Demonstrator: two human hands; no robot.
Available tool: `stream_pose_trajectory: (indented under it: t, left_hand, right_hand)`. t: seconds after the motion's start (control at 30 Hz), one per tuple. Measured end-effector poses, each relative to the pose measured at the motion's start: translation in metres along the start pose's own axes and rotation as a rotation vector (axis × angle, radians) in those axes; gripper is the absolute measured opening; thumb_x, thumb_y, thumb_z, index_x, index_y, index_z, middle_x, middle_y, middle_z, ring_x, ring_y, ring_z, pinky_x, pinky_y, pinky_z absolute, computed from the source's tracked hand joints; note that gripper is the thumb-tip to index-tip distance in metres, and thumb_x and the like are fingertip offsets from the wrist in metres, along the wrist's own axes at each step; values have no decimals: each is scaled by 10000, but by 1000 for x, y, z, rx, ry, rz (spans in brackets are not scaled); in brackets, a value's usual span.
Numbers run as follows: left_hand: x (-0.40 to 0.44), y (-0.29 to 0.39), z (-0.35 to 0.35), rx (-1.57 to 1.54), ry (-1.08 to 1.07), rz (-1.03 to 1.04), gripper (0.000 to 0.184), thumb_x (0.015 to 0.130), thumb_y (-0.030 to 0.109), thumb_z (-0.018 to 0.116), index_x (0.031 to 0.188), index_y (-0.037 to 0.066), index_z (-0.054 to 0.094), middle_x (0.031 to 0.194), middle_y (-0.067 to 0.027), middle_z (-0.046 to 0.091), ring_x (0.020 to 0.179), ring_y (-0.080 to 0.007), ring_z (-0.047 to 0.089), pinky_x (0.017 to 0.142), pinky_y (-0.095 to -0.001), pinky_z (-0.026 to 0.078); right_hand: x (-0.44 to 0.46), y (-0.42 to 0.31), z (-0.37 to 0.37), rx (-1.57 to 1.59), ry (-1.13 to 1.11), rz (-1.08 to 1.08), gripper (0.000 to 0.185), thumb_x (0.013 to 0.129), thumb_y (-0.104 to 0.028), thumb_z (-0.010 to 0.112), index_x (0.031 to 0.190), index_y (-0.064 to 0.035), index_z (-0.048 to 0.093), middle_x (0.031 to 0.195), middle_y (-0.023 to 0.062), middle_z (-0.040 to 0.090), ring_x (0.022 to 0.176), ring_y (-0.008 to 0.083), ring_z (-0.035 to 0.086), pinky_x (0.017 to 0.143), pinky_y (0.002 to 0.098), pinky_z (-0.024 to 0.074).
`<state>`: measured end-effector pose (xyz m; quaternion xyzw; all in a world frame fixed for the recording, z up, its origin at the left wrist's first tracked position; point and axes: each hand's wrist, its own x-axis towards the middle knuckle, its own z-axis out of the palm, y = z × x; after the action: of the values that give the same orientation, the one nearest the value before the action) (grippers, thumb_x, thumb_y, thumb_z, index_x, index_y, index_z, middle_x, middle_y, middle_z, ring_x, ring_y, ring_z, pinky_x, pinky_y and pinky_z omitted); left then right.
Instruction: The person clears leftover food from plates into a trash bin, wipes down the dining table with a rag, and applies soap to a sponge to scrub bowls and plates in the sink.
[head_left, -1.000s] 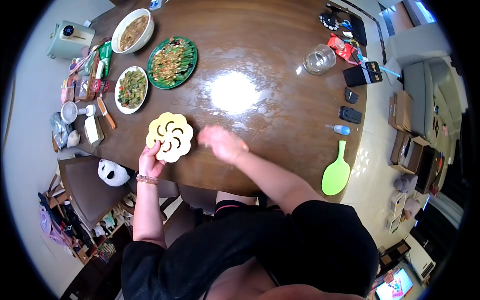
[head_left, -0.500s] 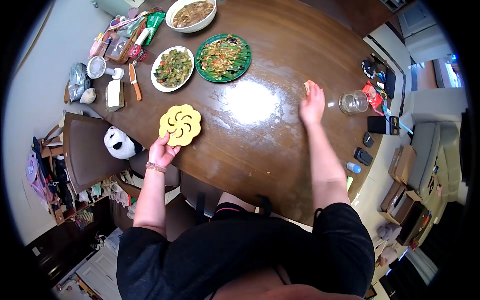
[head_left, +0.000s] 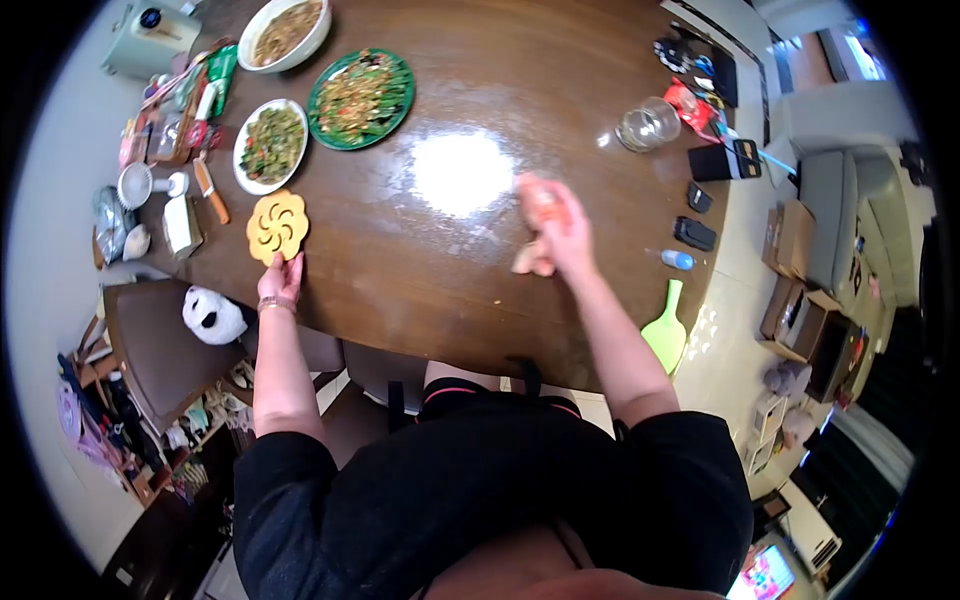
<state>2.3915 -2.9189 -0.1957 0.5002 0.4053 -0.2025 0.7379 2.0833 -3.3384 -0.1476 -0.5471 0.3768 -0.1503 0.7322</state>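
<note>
My left hand grips the near edge of a yellow flower-shaped trivet with swirl cut-outs, at the table's left side. Just beyond the trivet is a white plate of cooked vegetables. My right hand is closed around a crumpled peach-coloured cloth, low over or on the table right of the middle. Parts of the cloth stick out past my fingers, and slight motion blur softens its outline. Streaky wet marks show on the wooden tabletop to the left of that hand.
A green plate of greens and a white bowl of food stand at the far left. An orange-handled knife lies near a small white fan. Rightward are a glass jar, a blue-capped bottle and a light green paddle-shaped item.
My left hand has shifted the trivet closer to the white plate. My right hand has come toward me with the cloth. The view has turned slightly, bringing more of the green paddle-shaped item into sight.
</note>
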Motion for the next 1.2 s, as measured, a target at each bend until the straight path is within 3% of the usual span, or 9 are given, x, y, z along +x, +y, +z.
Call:
stream_pose_trajectory:
  t: [0.27,0.37,0.4,0.5,0.57,0.7,0.8,0.9,1.2]
  left_hand:
    - [-48,-48,-19,522,82,233,206,903,176,596,1002,3,544,810,-62,563,701,-176,587,628,-264,546]
    - [-29,-96,-53,867,141,740,276,847,164,640,1044,-22,586,814,-63,636,755,-180,609,710,-270,503]
    - [-25,-113,-61,989,150,766,312,831,170,655,1067,-22,590,895,-94,644,812,-211,618,747,-295,502]
    - [-89,-135,-46,1549,246,830,421,792,242,684,1125,0,599,1176,-175,591,1042,-304,581,921,-373,450]
    - [-121,-146,-34,1744,326,694,603,798,398,660,1290,84,509,1413,-210,366,1298,-382,336,1096,-437,260]
    - [-136,-162,-30,1724,480,497,861,785,484,678,1449,129,260,1452,-305,191,1316,-422,291,1105,-431,256]
    - [-128,-164,-34,1632,408,516,870,766,440,716,1442,115,276,1412,-283,215,1277,-448,326,1066,-416,331]
    - [-128,-171,-37,1610,468,599,853,755,435,724,1426,109,311,1424,-281,201,1289,-448,315,1065,-427,329]
    - [-152,-166,-24,1501,415,486,874,766,447,706,1442,78,292,1489,-320,59,1370,-459,174,1124,-390,239]
  right_hand:
    - [25,13,-108,-1139,458,-734,470,750,33,447,1195,-68,562,1212,145,568,1089,338,532,1006,404,377]
    - [0,40,-36,-858,92,-630,325,904,-94,380,1126,-96,618,1190,121,596,1069,307,544,958,375,404]
    - [-22,32,-9,-685,-125,-450,323,907,-99,387,1138,-109,613,1207,109,586,1100,301,534,984,373,394]
    - [-55,74,32,-935,-303,-889,361,857,-21,418,1159,-108,596,1249,96,560,1126,309,531,993,401,408]
    - [-67,75,36,-747,-389,-788,336,843,-8,433,1117,-96,607,1222,101,577,1110,283,546,973,393,425]
    - [-66,16,-9,117,-395,-70,220,869,-121,466,1020,-76,620,1150,98,611,1018,210,562,881,345,445]
    - [-27,14,-84,585,-55,-16,293,916,-319,478,952,-66,622,1076,69,638,865,144,560,769,275,428]
    - [-15,62,-151,-1178,402,-620,447,869,-186,513,1275,-3,481,1304,162,492,1248,306,421,1045,424,314]
    - [23,56,26,-1256,-136,-912,506,820,-110,524,1303,12,435,1312,172,475,1264,349,394,1075,447,284]
